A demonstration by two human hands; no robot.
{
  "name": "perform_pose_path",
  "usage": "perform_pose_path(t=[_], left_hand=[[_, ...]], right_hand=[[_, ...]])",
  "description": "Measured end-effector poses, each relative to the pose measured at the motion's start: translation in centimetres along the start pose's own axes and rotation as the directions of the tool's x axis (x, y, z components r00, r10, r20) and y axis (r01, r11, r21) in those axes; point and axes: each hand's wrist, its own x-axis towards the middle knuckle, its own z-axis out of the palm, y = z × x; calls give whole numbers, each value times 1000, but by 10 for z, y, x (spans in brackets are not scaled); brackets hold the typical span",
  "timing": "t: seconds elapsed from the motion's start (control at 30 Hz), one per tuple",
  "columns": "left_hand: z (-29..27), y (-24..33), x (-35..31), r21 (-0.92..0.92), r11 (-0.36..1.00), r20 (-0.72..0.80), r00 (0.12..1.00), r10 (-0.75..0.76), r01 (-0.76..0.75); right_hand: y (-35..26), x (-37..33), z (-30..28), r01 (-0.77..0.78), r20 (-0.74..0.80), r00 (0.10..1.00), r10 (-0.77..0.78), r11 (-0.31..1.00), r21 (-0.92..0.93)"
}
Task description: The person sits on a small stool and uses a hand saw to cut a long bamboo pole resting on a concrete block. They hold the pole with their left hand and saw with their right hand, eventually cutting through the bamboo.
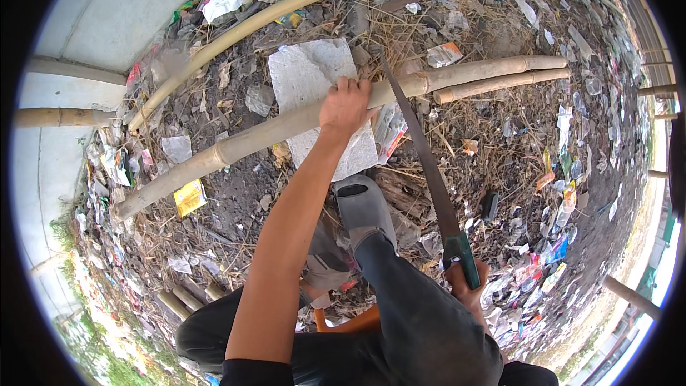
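Curling over the bamboo pole (250,139), the fingers of the left hand (344,109) press it down where it crosses the middle of a pale slab (311,71), nearer the slab's right edge than its left. The right hand (468,284) is closed round the green handle of a saw (430,164), whose blade slants across the pole just beyond that right edge; I cannot tell whether the teeth touch it. A shoe (366,207) stands by the slab's near edge, and a shorter bamboo piece (500,86) lies just beside the pole's right part. Being hollow, the pole is probably light for its length, stiff, smooth and apt to roll; a firm palm from above, near the slab's right edge and clear of the teeth, should steady it best.
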Motion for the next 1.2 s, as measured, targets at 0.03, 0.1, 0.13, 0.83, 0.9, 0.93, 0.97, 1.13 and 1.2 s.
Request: perform_pose_path(t=[0.03,0.1,0.13,0.83,0.9,0.93,0.97,1.13,1.2], left_hand=[[-1,-3,4,7,1000,-24,1000,9,-9],[0,-3,2,6,1000,0,1000,7,-7],[-1,0,4,2,1000,7,1000,12,-12],[-6,4,6,-2,1000,-35,999,3,-3],[-5,3,6,-15,1000,-39,999,6,-7],[-4,3,4,-25,1000,-36,999,4,-5],[-2,2,4,-23,1000,-15,1000,0,0],[-1,-4,6,-36,999,-37,999,3,-4],[4,-2,-1,-27,1000,-48,999,-3,2]], right_hand=[[-4,8,3,0,-15,1000,1,998,56],[-13,56,27,68,61,996,-72,996,64],[-12,85,45,69,55,996,-74,994,81],[-32,95,48,102,106,989,-107,994,49],[-38,96,53,126,126,984,-129,991,35],[-41,94,54,135,142,980,-137,991,25],[-40,83,53,113,119,986,-116,993,28],[-1,-7,-5,39,108,994,-22,987,-154],[-1,-6,-6,30,40,999,-28,998,-52]])
